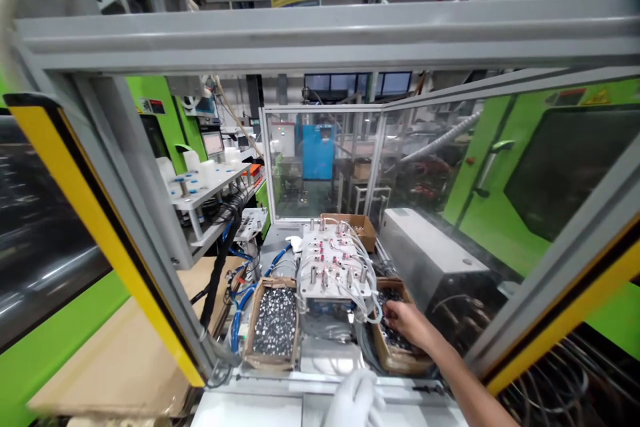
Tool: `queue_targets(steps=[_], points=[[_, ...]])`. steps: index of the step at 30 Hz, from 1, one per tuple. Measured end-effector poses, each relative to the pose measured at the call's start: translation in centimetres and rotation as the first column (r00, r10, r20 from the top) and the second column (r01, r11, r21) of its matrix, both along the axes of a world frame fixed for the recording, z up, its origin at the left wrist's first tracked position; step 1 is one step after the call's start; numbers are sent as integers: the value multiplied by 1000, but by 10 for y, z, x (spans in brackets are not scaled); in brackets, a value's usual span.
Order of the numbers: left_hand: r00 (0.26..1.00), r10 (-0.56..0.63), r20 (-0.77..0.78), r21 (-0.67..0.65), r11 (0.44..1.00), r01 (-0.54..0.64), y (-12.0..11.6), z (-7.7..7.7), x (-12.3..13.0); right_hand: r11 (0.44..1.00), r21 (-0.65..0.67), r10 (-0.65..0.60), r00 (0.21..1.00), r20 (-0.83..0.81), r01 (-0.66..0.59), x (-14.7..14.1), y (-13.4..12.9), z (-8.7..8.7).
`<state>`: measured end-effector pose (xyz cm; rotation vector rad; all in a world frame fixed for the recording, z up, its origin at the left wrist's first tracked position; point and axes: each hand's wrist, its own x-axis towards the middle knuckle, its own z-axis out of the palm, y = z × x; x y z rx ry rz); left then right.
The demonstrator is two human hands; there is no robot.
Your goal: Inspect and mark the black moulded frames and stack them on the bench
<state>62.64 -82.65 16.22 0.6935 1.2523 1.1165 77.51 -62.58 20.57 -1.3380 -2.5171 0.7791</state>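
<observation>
My right hand (407,323), bare, reaches into the cardboard box (413,363) on the right. Its fingers are curled together at the small dark parts (395,339) inside; what they pinch, if anything, is too small to make out. My left hand (353,400) wears a white glove and is low at the front edge, fingers bent and close together. Whatever it might hold is hidden. Between the boxes stands a metal fixture plate (327,287) with posts, red-tipped fittings and clear tubes. Left of it, another cardboard box (270,361) holds many small shiny parts (275,321).
Grey frame posts with yellow light-curtain strips (107,240) flank the opening, under a grey crossbar (320,40). A grey metal housing (430,243) stands right of the fixture. Behind it is another cardboard box (367,233). Blue hoses (243,310) run at left.
</observation>
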Motion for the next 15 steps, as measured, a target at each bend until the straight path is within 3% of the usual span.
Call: queue_targets(steps=[2,5,6,8,10,12,15], points=[[992,23,122,8,1000,-24,8,0,9,999,-48,0,999,-54,-3,4,1,2],[932,88,351,-14,996,-89,15,14,19,995,-104,-13,990,-139,-1,12,-3,12],[876,112,469,-30,993,-111,18,21,22,994,-106,-22,984,-178,4,14,-6,18],[692,126,711,-65,991,-114,22,36,26,996,-93,-39,967,-252,16,17,-20,33],[526,117,843,-82,993,-90,30,47,29,998,-65,-7,958,-285,-12,14,-43,49],[516,148,844,-101,988,-119,40,51,31,993,-50,90,965,-245,-105,5,-73,63],[604,236,762,-118,966,-228,52,47,31,969,-82,219,965,-146,-233,-12,-113,75]])
